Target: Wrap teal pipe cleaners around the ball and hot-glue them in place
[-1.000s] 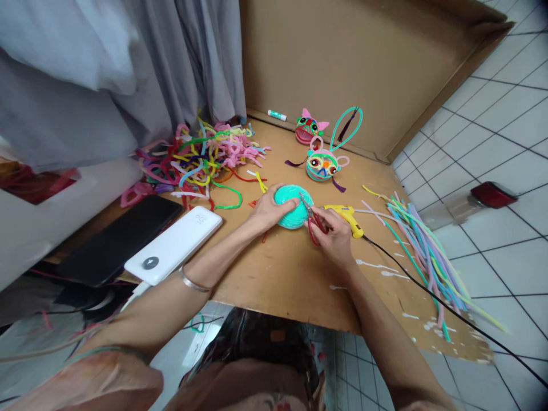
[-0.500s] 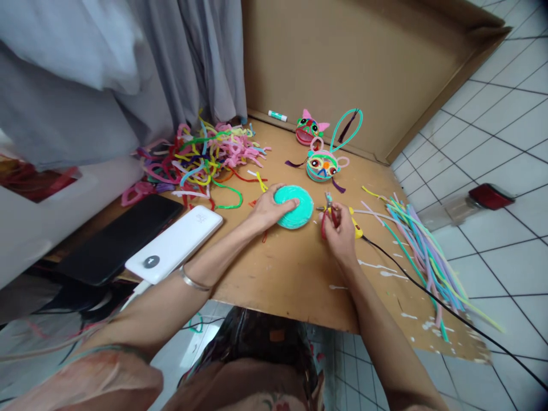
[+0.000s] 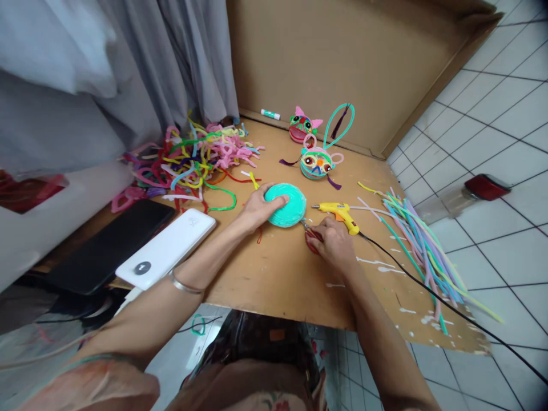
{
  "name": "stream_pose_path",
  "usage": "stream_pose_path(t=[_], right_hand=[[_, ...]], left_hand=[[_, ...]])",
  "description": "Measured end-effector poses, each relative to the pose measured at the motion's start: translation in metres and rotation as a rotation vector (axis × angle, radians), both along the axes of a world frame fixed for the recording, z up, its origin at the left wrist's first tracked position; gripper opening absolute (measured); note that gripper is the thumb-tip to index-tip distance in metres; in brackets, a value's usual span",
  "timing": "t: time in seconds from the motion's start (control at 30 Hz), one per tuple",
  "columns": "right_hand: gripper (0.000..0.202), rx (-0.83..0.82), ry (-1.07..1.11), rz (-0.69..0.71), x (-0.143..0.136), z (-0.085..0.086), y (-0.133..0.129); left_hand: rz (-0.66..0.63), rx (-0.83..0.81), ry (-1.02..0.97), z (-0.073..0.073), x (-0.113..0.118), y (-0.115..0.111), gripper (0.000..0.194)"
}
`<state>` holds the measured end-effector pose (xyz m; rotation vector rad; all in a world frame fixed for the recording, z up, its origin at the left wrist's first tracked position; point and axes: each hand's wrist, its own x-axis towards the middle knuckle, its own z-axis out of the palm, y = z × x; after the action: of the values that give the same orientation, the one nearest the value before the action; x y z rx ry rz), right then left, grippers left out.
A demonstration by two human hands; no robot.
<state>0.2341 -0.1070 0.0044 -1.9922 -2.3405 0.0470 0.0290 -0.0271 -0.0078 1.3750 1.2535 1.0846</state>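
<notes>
My left hand [image 3: 259, 210] grips a flat turquoise disc [image 3: 287, 206] by its left side, thumb on top and fingers around the edge. The disc looks wound from fuzzy pipe cleaner. Red-handled pliers [image 3: 314, 238] are in my right hand [image 3: 336, 242], lying low near the table. Their metal tip [image 3: 304, 222] meets or nearly meets the lower right edge of the disc; I cannot tell whether it bites on anything. Just above my right hand lies a yellow glue gun [image 3: 338, 214], its nozzle toward the disc and a glue stick in its back.
Loose pipe cleaners [image 3: 205, 154] are heaped at the back left; straight ones [image 3: 422, 251] lie at the right. Two decorated animal heads [image 3: 317, 164] and a glue stick tube [image 3: 270, 115] stand at the back. A white power bank [image 3: 166, 248] and black slab [image 3: 111, 245] lie left. A black cord [image 3: 411, 274] crosses the right.
The pliers have turned from pointing up to pointing at the disc, as my right hand moved left and down off the glue gun. The disc in my left hand is slightly tilted.
</notes>
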Motion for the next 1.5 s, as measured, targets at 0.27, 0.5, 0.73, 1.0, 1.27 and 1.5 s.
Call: stream_pose_path(t=[0.27, 0.5, 0.73, 1.0, 1.27, 1.5], right_hand=[[0.018, 0.334, 0.687, -0.034, -0.005, -0.004, 0.009], [0.015, 0.296, 0.766, 0.053, -0.035, 0.029, 0.035], [0.015, 0.110, 0.759, 0.074, -0.035, 0.041, 0.049], [0.012, 0.100, 0.650, 0.095, -0.035, 0.047, 0.050], [0.012, 0.191, 0.470, 0.162, -0.040, 0.049, 0.046], [0.011, 0.258, 0.347, 0.208, -0.041, 0.052, 0.044]], left_hand=[[-0.041, 0.032, 0.024, 0.005, 0.002, -0.006, 0.088], [-0.060, 0.060, 0.039, 0.007, 0.000, -0.005, 0.084], [-0.050, 0.070, 0.059, 0.002, -0.001, 0.001, 0.082], [-0.059, 0.076, 0.099, 0.007, -0.001, -0.003, 0.078], [-0.053, 0.068, 0.133, 0.012, -0.001, -0.006, 0.078], [-0.135, 0.046, -0.046, 0.005, 0.000, -0.004, 0.080]])
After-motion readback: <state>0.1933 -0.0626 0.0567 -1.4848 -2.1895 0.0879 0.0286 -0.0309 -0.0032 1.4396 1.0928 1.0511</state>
